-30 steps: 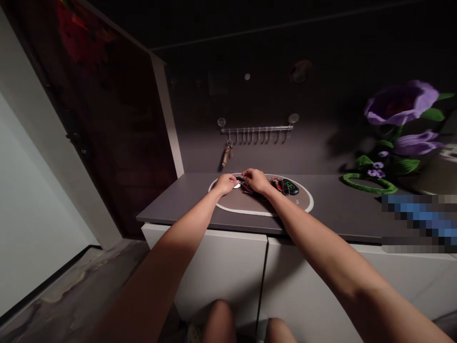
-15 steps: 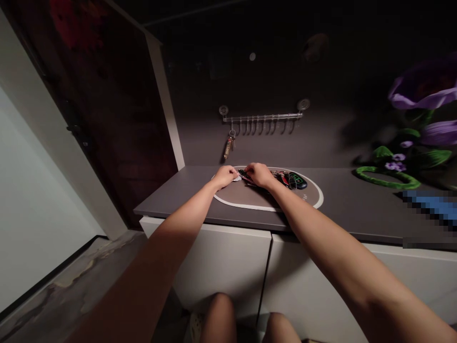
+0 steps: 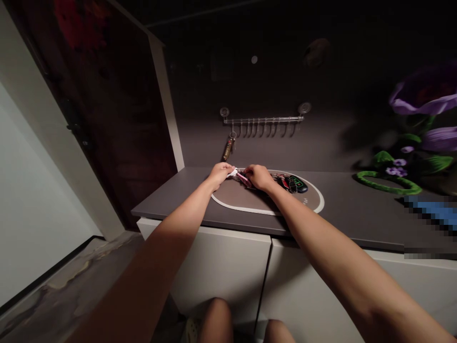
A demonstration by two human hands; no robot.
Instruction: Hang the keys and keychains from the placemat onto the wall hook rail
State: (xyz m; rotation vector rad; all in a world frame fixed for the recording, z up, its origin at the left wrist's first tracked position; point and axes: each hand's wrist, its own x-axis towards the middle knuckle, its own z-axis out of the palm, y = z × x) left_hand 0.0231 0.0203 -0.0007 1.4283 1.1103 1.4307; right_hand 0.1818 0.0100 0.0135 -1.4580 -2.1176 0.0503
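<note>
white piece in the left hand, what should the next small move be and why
Probably ease the white piece gently left while the right hand steadies the pink strap: the left hand pinches the white piece, the strap lies between the hands, and whether the two are joined cannot be made out.

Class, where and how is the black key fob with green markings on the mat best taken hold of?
The black key fob is probably best pinched across its rounded right end, coming from above and the right: that end faces bare mat, while a jumble of red and dark items crowds its left.
</note>
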